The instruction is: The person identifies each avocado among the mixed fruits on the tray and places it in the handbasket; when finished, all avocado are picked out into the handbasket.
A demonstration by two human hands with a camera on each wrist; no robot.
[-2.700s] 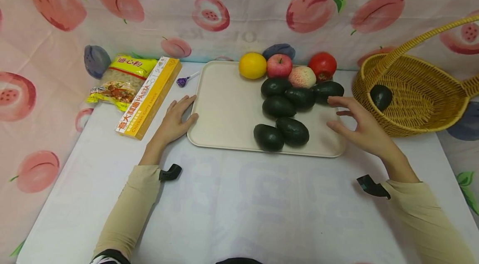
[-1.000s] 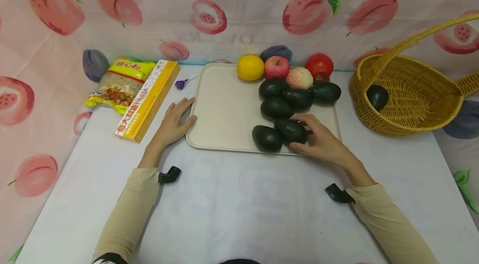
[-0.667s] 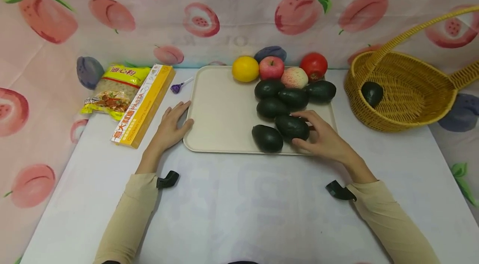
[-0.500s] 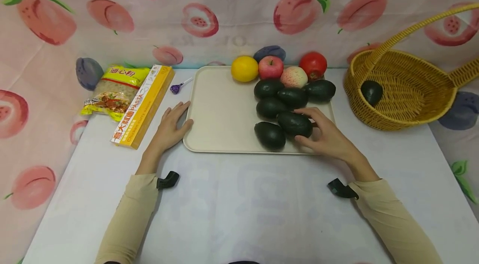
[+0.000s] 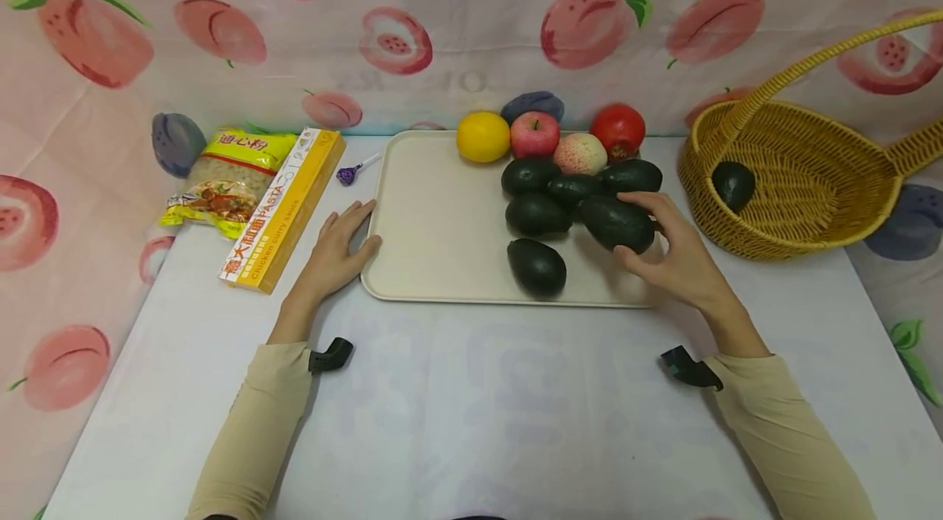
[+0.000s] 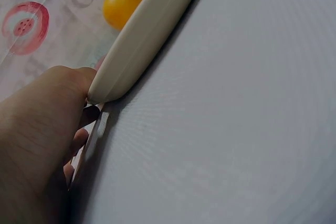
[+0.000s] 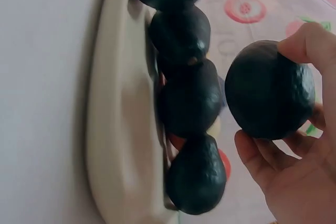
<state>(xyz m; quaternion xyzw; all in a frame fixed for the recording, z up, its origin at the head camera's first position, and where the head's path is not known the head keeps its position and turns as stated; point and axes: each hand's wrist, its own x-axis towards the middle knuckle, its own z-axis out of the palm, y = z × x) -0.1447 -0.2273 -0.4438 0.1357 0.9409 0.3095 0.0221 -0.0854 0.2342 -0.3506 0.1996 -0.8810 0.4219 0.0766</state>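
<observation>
My right hand (image 5: 676,255) grips a dark green avocado (image 5: 615,223) between thumb and fingers, raised over the right part of the beige tray (image 5: 435,258). In the right wrist view the held avocado (image 7: 269,92) hangs apart from the others. One avocado (image 5: 538,267) lies alone near the tray's front rim. Several more, such as this avocado (image 5: 536,214), cluster behind it. My left hand (image 5: 335,254) rests at the tray's left edge with its fingers spread; its thumb touches the rim in the left wrist view.
Behind the avocados sit a lemon (image 5: 483,136), an apple (image 5: 534,134), a peach (image 5: 580,153) and a red pomegranate (image 5: 617,130). A wicker basket (image 5: 810,184) at right holds an avocado (image 5: 733,185). At left lie a pasta box (image 5: 283,209), a pasta bag (image 5: 236,176) and a lollipop (image 5: 348,174).
My right hand came from near the basket to the front avocados, took hold of one and lifted it back and rightward. The avocado beside it shifted slightly. My left hand stayed at the tray's edge.
</observation>
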